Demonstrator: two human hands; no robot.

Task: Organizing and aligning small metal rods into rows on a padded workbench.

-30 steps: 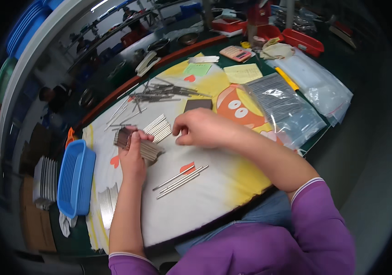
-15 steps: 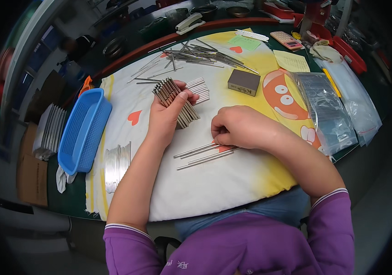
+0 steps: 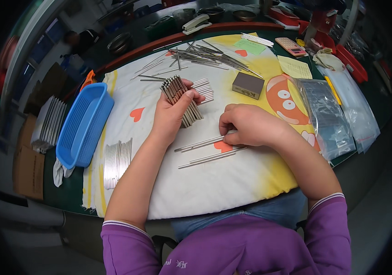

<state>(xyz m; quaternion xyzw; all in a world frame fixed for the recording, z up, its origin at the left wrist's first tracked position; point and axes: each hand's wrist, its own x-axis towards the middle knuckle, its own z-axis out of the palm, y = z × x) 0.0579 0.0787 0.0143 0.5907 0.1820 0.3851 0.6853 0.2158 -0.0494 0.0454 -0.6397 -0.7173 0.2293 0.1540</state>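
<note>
Upper pair: two thin metal rods, flat on the cloth, just left of the right hand, right ends running in at its thumb and forefinger.
Right grip: fingers curled down at those ends; cannot tell whether pinching a rod or only touching.
Way from right grip: leftward and slightly toward the cloth's near edge, along the rods' own length.
Nearer hand: right, directly at the ends; left hand farther off, beyond the rods' left part.
Upper pair's axis: mostly side to side, on a slant; left ends toward the near edge, right ends farther away, pointing into the right hand.
Lower pair: just beside, on the near side, roughly parallel, offset endwise; right ends close below the curled fingers.
Left grip: clenched around a thick bundle of similar rods.
Bundle's place: beyond the upper pair, to the left of the right hand and apart from it.
Bundle's axis: crosswise to the upper pair; one set of ends up and leftward, the other slanting down and right toward the loose rods.
Flat row: side by side on the cloth, just beyond the left hand.
Block: brown, beyond the right hand, apart.
</note>
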